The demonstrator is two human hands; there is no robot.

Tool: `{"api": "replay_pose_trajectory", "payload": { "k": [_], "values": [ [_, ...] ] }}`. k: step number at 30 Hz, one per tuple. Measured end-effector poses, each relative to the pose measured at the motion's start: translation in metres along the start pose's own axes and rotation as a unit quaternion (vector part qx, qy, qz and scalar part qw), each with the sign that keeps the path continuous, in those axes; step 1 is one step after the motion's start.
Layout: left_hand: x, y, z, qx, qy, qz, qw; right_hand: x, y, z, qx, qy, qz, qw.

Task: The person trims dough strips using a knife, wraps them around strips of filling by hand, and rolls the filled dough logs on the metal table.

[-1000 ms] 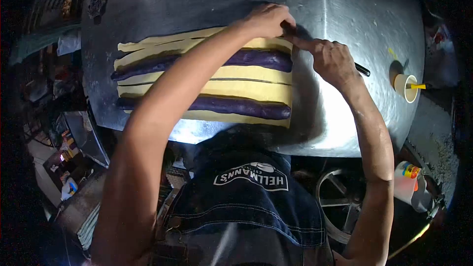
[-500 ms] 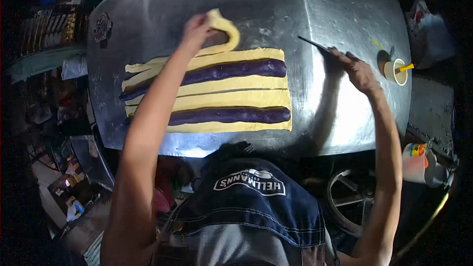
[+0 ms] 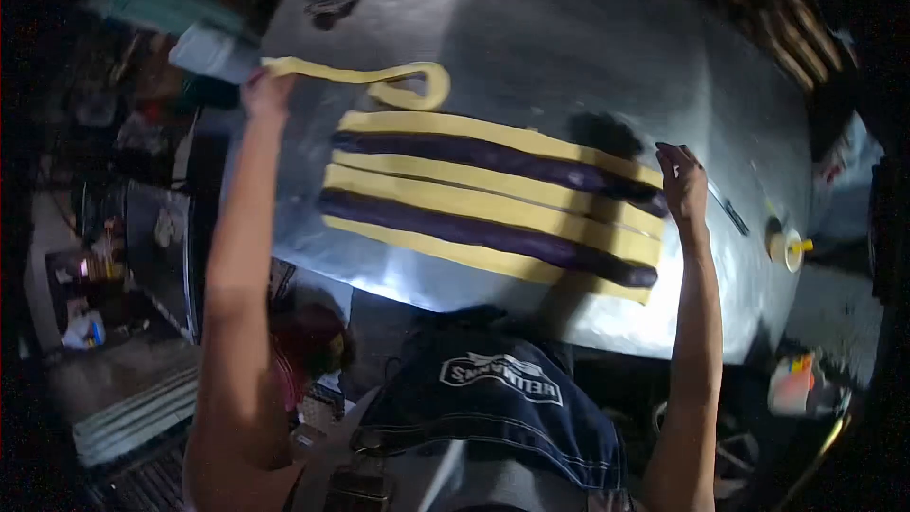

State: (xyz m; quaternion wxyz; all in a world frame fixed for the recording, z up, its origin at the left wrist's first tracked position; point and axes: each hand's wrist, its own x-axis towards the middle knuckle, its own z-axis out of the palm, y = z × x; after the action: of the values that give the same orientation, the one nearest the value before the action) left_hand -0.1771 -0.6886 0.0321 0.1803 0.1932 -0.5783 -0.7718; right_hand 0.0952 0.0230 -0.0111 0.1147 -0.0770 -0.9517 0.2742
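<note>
Over at the upper left of the frame, the left hand (image 3: 267, 95) has one end of a dough strip (image 3: 336, 72) pinched in its fingers. From my end of the feed I can see the strip run rightward over the table (image 3: 531, 24) and curl back in a loop just above the upper sheet (image 3: 427, 123). Right hand (image 3: 684, 188) is right of centre, by that sheet's right end. Fingers bent in, nothing I can make out in them, but I can't tell how tightly they close. The knife (image 3: 730, 211) lies on the table near it.

Progress, as I'd call it: cutting looks mostly done. The strip seems separate from the upper sheet, and a thin dark gap mid-frame divides that from the lower sheet (image 3: 427, 192). Can't tell if it goes clean through at the right end. Each sheet has its filling laid lengthwise: upper roll (image 3: 474, 154), lower roll (image 3: 474, 231), both purple. Left over, in my judgement: the strip isn't let go of, and both rolls lie uncovered with bare dough either side.
</note>
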Motion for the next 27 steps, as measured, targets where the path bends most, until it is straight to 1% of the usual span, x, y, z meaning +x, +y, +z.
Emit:
{"api": "replay_pose_trajectory", "payload": {
  "k": [1, 2, 3, 5, 6, 7, 8, 9, 10, 11, 12, 13, 14, 15, 16, 17, 18, 20, 22, 24, 26, 27],
  "values": [
    [-0.004, -0.014, -0.01, 0.043, 0.003, 0.004, 0.999, 0.013, -0.028, 0.023, 0.019, -0.007, -0.023, 1.0],
    [-0.009, -0.032, -0.013, 0.077, 0.0, 0.013, 0.997, 0.025, -0.039, 0.049, 0.035, -0.002, -0.048, 0.998],
    [-0.019, -0.051, -0.022, 0.126, -0.016, -0.006, 0.992, 0.035, -0.074, 0.071, 0.036, -0.008, -0.074, 0.997],
    [-0.039, -0.076, -0.046, 0.198, -0.058, -0.043, 0.978, 0.063, -0.163, 0.112, 0.036, -0.102, -0.036, 0.993],
    [-0.05, -0.085, -0.057, 0.226, -0.085, -0.056, 0.969, 0.077, -0.2, 0.139, 0.065, -0.113, -0.039, 0.991],
    [-0.06, -0.091, -0.063, 0.216, -0.097, -0.064, 0.969, 0.091, -0.229, 0.168, 0.097, -0.124, -0.041, 0.987],
    [-0.054, -0.095, -0.077, 0.209, -0.109, -0.078, 0.969, 0.111, -0.257, 0.213, 0.086, -0.14, -0.051, 0.985],
    [-0.06, -0.099, -0.079, 0.281, -0.138, 0.041, 0.949, 0.127, -0.262, 0.248, 0.029, -0.109, -0.059, 0.992],
    [-0.064, -0.1, -0.087, 0.351, -0.161, 0.156, 0.909, 0.14, -0.275, 0.272, -0.027, -0.075, -0.072, 0.994],
    [-0.066, -0.096, -0.091, 0.271, -0.169, 0.075, 0.945, 0.148, -0.299, 0.289, -0.028, -0.088, -0.088, 0.992],
    [-0.067, -0.081, -0.095, 0.183, -0.177, 0.001, 0.967, 0.157, -0.333, 0.299, 0.027, -0.184, -0.059, 0.981],
    [-0.069, -0.066, -0.095, 0.122, -0.191, -0.032, 0.973, 0.165, -0.369, 0.303, 0.079, -0.279, -0.029, 0.957],
    [-0.075, -0.053, -0.096, 0.06, -0.205, -0.06, 0.975, 0.157, -0.411, 0.298, 0.228, -0.349, 0.019, 0.909],
    [-0.078, -0.045, -0.103, 0.053, -0.236, -0.037, 0.97, 0.146, -0.452, 0.298, 0.248, -0.357, -0.005, 0.901],
    [-0.08, -0.035, -0.112, 0.084, -0.294, -0.029, 0.952, 0.13, -0.49, 0.294, 0.27, -0.367, -0.026, 0.89],
    [-0.082, -0.023, -0.121, 0.118, -0.35, -0.021, 0.929, 0.11, -0.535, 0.274, 0.297, -0.391, 0.015, 0.871],
    [-0.092, 0.0, -0.125, 0.074, -0.364, -0.045, 0.928, 0.098, -0.554, 0.28, 0.298, -0.405, -0.005, 0.864],
    [-0.108, 0.007, -0.138, -0.04, -0.371, -0.059, 0.926, 0.08, -0.578, 0.293, 0.332, -0.333, -0.073, 0.879],
    [-0.129, 0.005, -0.164, -0.079, -0.344, -0.05, 0.934, 0.057, -0.582, 0.283, 0.452, -0.413, -0.029, 0.79],
    [-0.168, 0.029, -0.188, 0.039, -0.345, -0.054, 0.936, 0.022, -0.586, 0.251, 0.391, -0.463, -0.061, 0.793],
    [-0.218, 0.064, -0.203, 0.187, -0.356, -0.119, 0.908, -0.01, -0.576, 0.225, 0.374, -0.516, -0.108, 0.763],
    [-0.241, 0.071, -0.213, 0.24, -0.363, -0.093, 0.896, -0.025, -0.566, 0.217, 0.384, -0.539, -0.085, 0.745]
  ]
}}
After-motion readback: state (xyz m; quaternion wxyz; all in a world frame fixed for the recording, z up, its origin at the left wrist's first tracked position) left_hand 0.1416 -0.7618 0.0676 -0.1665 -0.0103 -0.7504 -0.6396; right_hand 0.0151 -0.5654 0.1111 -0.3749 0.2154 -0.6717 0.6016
